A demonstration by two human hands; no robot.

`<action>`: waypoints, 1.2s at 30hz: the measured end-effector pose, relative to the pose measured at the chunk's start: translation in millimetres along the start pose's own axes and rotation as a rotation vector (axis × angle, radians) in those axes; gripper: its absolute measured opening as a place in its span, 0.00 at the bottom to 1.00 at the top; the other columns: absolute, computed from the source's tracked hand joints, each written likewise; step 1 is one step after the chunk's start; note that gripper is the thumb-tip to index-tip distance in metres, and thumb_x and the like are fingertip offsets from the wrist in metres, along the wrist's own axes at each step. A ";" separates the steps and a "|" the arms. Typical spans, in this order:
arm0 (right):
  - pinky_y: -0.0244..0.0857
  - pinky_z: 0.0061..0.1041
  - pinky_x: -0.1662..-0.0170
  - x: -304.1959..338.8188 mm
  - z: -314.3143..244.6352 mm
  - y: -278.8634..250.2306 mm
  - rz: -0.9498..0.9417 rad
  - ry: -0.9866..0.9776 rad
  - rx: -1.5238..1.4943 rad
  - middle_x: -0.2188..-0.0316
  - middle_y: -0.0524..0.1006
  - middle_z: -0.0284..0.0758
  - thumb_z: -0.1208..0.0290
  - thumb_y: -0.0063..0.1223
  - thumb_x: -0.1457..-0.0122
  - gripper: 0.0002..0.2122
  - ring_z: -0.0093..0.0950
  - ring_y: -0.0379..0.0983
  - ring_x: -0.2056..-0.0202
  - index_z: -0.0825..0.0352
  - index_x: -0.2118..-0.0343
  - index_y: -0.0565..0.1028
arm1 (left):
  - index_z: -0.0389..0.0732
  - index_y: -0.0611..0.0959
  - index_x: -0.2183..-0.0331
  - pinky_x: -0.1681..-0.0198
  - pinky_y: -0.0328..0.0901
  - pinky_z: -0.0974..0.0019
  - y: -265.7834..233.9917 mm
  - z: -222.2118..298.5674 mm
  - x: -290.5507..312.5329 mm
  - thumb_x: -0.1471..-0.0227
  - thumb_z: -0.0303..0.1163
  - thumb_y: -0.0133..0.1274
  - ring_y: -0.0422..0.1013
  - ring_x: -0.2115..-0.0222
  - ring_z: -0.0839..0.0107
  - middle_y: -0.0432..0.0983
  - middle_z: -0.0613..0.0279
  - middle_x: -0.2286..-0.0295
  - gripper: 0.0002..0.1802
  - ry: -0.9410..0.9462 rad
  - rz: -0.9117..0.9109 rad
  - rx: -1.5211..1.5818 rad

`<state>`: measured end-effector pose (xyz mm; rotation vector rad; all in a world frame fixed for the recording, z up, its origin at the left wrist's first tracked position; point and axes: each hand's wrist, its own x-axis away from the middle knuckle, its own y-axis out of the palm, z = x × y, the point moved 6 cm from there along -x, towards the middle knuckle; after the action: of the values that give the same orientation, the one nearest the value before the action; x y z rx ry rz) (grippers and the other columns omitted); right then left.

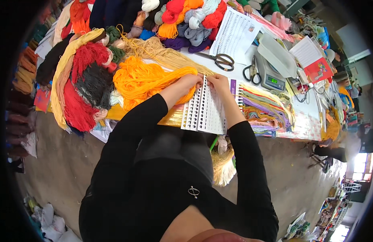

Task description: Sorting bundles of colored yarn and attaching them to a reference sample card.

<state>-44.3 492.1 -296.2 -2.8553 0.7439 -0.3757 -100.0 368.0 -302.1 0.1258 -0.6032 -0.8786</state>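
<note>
The work surface is a white-topped table. Left section: heaped hanks, including red yarn and black yarn. Center: a loose orange hank, with tan yarn behind it. Front: a perforated white card projects past the edge; multicolored threads lie to its right. Rear right: scissors, a second pair of scissors, a printed sheet and a digital scale.

Bright, soft light falls around the left hand and right hand, paling the punched card just below their grip. Glare whitens the tabletop to their right; windows farther right and lower blow out. Black clothing below loses detail; outward from the hands, edges bend and blur into a dark rim.
</note>
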 end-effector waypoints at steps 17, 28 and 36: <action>0.57 0.17 0.80 -2.6 16.4 -1.6 -0.103 -0.045 0.003 0.86 0.73 0.30 0.71 0.52 0.51 0.08 0.17 0.65 0.85 0.70 0.82 0.74 | 0.38 0.74 0.62 0.86 0.55 0.83 -19.8 66.6 16.1 0.50 0.30 0.49 0.59 0.87 0.85 0.71 0.67 0.76 0.11 0.064 -0.197 0.528; 0.59 0.19 0.78 -3.3 7.6 -3.8 -0.050 -0.017 0.186 0.83 0.74 0.28 0.66 0.44 0.46 0.11 0.16 0.64 0.84 0.67 0.78 0.72 | 0.33 0.75 0.77 0.79 0.65 0.69 -119.3 123.0 12.0 0.62 0.22 0.51 0.65 0.87 0.73 0.68 0.60 0.83 0.04 0.174 0.239 0.251; 0.62 0.17 0.76 0.8 14.6 7.7 -0.073 0.001 0.188 0.81 0.76 0.28 0.66 0.43 0.47 0.10 0.16 0.67 0.82 0.66 0.76 0.73 | 0.37 0.75 0.62 0.73 0.64 0.72 -270.6 275.6 170.9 0.53 0.37 0.55 0.66 0.78 0.74 0.74 0.65 0.69 0.17 0.691 0.643 0.096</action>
<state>-42.9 486.5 -311.6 -2.7105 0.5724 -0.4331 -352.5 103.3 -91.1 0.2877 -0.0151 -0.1468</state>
